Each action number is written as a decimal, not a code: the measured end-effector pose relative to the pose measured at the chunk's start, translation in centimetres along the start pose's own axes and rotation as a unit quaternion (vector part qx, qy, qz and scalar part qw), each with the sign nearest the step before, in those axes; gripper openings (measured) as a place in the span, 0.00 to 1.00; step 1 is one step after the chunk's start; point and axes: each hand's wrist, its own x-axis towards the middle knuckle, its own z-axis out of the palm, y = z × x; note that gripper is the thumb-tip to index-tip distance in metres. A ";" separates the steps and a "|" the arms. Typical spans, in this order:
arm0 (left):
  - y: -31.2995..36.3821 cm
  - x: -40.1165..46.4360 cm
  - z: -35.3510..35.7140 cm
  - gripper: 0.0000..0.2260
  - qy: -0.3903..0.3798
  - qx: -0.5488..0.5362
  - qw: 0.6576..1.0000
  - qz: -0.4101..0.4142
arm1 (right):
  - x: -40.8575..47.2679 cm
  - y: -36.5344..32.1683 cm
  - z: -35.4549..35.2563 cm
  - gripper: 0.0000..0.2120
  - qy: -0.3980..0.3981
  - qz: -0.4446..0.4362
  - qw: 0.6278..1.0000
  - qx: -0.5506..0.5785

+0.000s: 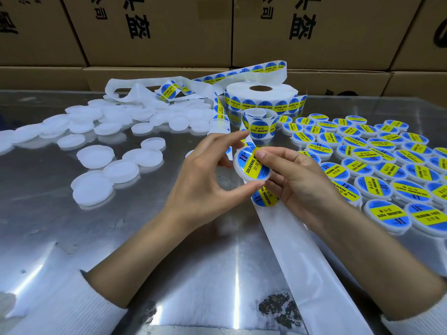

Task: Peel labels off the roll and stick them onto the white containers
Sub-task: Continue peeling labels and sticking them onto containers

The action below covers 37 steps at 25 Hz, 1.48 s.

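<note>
Left hand [205, 175] pinches the container [251, 165] by its rim just before the roll [260, 96], likely steadying it, while right hand [297, 180] thumb presses the label [254, 163] flat.

- Table [169, 250]: polished metal, glossy, scuffed.
- Containers [95, 155]: matt, translucent white plastic.
- Labels [254, 165]: glossy blue-yellow paper.
- Backing strip [302, 262]: smooth white paper.
- Boxes [169, 32]: matt brown cardboard.
</note>
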 end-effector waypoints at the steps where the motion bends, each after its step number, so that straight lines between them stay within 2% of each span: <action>1: 0.1 0.0 0.0 0.29 0.004 0.000 1.000 -0.003 | 0.0 0.1 0.2 0.01 0.001 -0.009 1.000 0.005; 4: 0.1 0.0 0.0 0.29 0.011 0.003 1.000 -0.011 | -0.2 0.5 0.5 0.05 0.004 -0.030 0.999 0.020; 7: 0.0 -0.1 0.1 0.29 0.008 0.009 1.000 -0.002 | -0.2 0.2 0.2 0.24 -0.020 -0.033 0.999 0.028; 9: -0.1 -0.1 0.1 0.28 0.003 0.023 1.000 0.012 | -0.3 -0.1 0.2 0.29 -0.030 -0.015 0.999 0.032; 13: -0.2 -0.2 0.1 0.31 -0.015 0.040 0.999 0.026 | -0.5 0.3 0.7 0.19 -0.108 0.028 0.994 -0.011; 16: -0.2 -0.3 0.3 0.33 -0.021 0.038 0.999 0.021 | -0.4 0.8 0.7 0.10 -0.075 0.016 0.996 -0.052; 18: 0.0 -0.3 0.6 0.32 -0.037 0.040 0.998 0.021 | -0.3 0.9 0.8 0.13 -0.023 0.017 0.997 -0.067; 20: 0.0 -0.3 0.7 0.29 -0.093 0.086 0.991 0.048 | -0.1 0.9 0.9 0.16 0.017 0.019 0.998 -0.051; 22: -0.2 -0.2 0.7 0.24 -0.145 0.134 0.977 0.075 | -0.2 0.8 0.8 0.16 0.015 0.016 0.999 -0.028; 24: -0.4 -0.1 0.6 0.20 -0.157 0.145 0.974 0.077 | -0.3 0.6 0.6 0.16 0.009 0.013 1.000 -0.004; 33: -0.7 -0.4 0.8 0.08 -0.014 0.140 0.967 0.212 | -0.2 0.4 1.0 0.13 -0.004 0.024 0.999 0.027; 37: -0.6 -0.3 0.2 0.01 0.044 0.193 0.946 0.256 | -0.5 0.0 0.9 0.10 -0.017 0.005 1.000 0.007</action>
